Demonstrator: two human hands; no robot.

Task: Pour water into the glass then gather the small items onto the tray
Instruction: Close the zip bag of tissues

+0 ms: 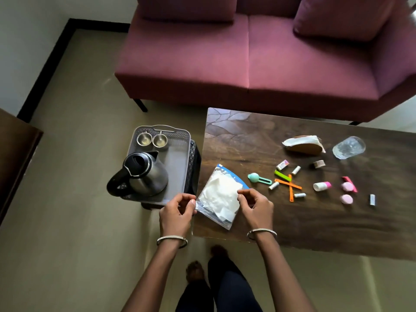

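A clear zip bag [217, 198] with white contents lies at the near left corner of the dark wooden table [292, 219]. My left hand [177, 212] pinches its left edge and my right hand [255, 204] pinches its right edge. A steel kettle [144, 174] with a black handle stands on the grey tray [177, 163], beside two small steel cups [152, 139]. A clear glass [349, 147] stands at the table's far right. Several small items lie spread across the table, among them a teal scoop [255, 177], orange clips [290, 186], a green clip [281, 175] and pink caps [346, 192].
The tray rests on a dark woven stool [194, 167] left of the table. A wooden napkin holder [304, 146] stands near the glass. A maroon sofa [247, 52] lies beyond the table. A dark wooden cabinet [15, 154] is at the left. My feet [202, 266] are below.
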